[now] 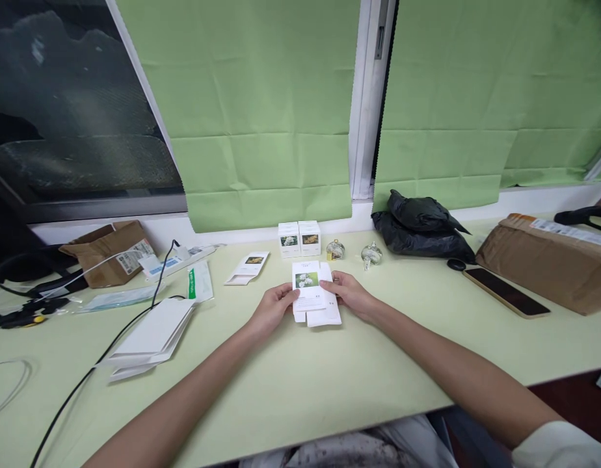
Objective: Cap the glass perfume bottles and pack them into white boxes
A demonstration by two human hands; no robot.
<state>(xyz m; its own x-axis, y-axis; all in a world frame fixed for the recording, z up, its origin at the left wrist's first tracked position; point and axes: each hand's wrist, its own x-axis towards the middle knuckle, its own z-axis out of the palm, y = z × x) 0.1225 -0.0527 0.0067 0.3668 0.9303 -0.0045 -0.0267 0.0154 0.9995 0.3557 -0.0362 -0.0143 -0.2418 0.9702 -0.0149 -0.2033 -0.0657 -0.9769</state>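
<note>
Holding flat carton blank [310, 292] at table [300, 383] centre, left hand [274, 309] and right hand [352, 296] fingers grasping its edges; folding-up stage, next needs side panels squared.

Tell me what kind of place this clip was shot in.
Probably a small office or home packing desk by a window: a pale green table, a parcel, stacked flat cartons, and both hands holding an unfolded carton.
</note>
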